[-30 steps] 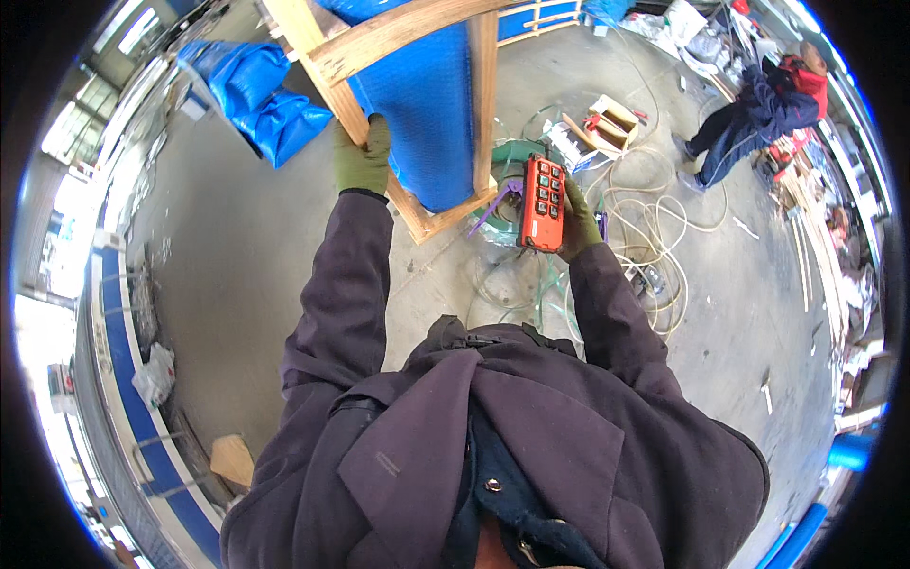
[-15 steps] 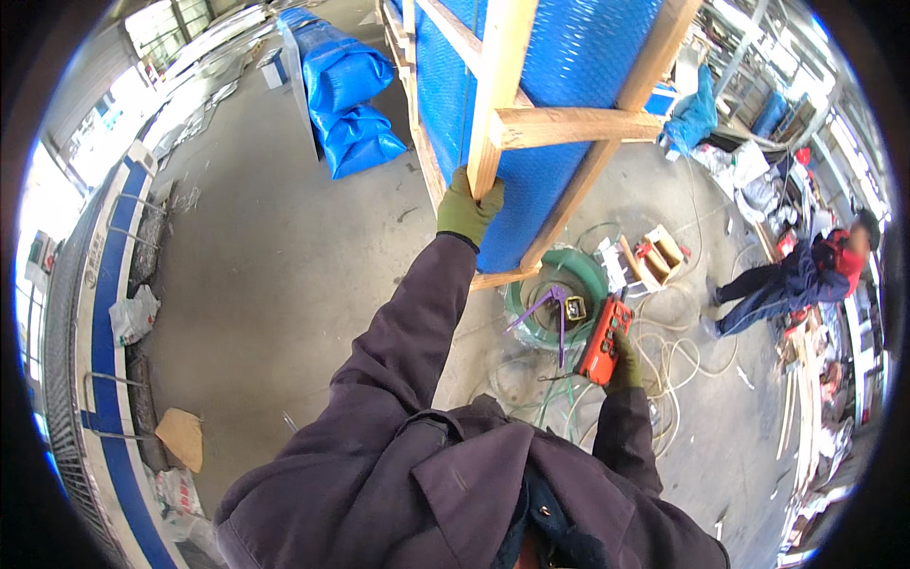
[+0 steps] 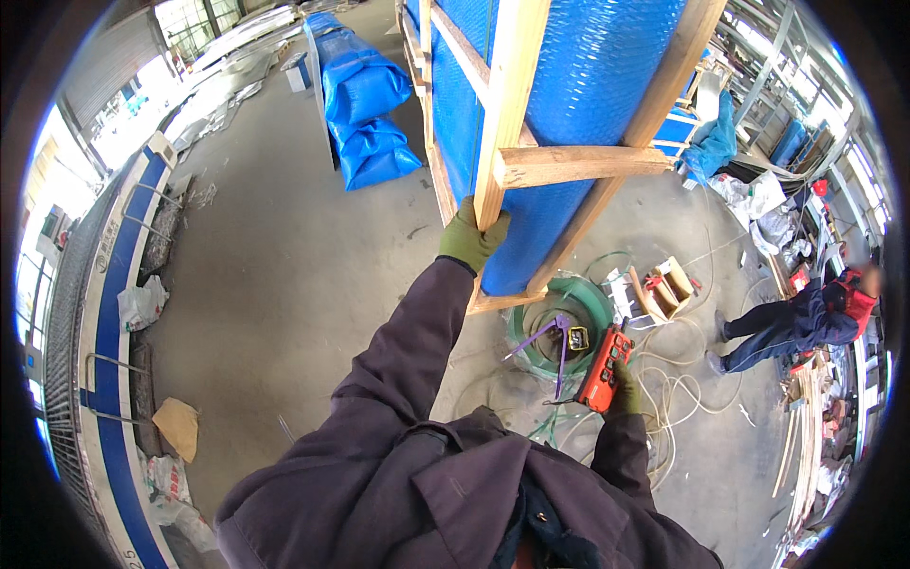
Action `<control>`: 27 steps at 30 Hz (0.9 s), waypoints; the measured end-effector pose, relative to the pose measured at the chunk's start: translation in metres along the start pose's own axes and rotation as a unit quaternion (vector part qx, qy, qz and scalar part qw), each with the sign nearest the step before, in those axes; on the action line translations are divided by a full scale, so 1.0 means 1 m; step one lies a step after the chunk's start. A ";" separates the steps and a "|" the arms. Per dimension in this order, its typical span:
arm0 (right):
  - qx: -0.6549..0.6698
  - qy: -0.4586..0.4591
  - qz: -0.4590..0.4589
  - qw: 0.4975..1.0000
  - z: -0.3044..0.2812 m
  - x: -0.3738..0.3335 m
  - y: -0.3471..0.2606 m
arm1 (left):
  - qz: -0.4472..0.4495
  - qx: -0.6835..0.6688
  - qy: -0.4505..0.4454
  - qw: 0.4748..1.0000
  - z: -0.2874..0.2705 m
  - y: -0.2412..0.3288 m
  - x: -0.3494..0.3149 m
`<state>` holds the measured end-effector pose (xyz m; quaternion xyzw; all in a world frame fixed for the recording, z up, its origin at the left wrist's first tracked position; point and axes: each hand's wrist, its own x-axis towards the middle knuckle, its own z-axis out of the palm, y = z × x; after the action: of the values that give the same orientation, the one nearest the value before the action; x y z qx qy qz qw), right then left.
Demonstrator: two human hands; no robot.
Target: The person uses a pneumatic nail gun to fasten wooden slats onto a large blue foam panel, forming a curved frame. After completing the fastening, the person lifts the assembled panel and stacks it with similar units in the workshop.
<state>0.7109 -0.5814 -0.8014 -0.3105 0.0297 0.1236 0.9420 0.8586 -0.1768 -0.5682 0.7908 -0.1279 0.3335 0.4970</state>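
Note:
In an olive-green glove, my left hand (image 3: 472, 239) is closed around the lower end of an upright wooden post (image 3: 502, 114) of a tall timber crate frame. The frame encloses a load wrapped in shiny blue sheeting (image 3: 588, 76). A short wooden crosspiece (image 3: 578, 167) runs off the post to the right, above my hand. Lower right, my gloved right hand (image 3: 624, 391) grips an orange handheld remote control (image 3: 604, 370) with dark buttons. Its thumb lies along the remote's side; the other fingers are mostly hidden.
Beneath the crate's near end lies a green coil (image 3: 592, 302), with a purple tool (image 3: 559, 346) over it. Pale hose (image 3: 678, 394) loops across the floor beside a cardboard box (image 3: 671, 287). A person (image 3: 796, 318) stands at right. Blue-wrapped bundles (image 3: 365, 95) lie far left; a blue-white barrier (image 3: 114, 408) lines the left.
The whole scene sits slightly lower and mostly further right in the picture. Both hands keep their holds on the post and the remote control.

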 end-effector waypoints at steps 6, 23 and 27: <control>-0.001 0.033 0.024 0.999 -0.012 0.004 -0.022 | -0.009 0.006 0.007 1.000 0.022 0.013 0.018; 0.029 0.087 0.018 0.996 -0.071 -0.044 -0.045 | -0.048 -0.031 0.019 0.998 0.082 0.106 0.098; 0.027 0.101 0.013 0.994 -0.073 -0.051 -0.039 | -0.053 -0.061 0.007 0.997 0.085 0.118 0.118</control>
<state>0.6726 -0.6657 -0.8307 -0.2956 0.1323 0.1034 0.9404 0.9180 -0.2911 -0.4323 0.7624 -0.1020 0.3039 0.5622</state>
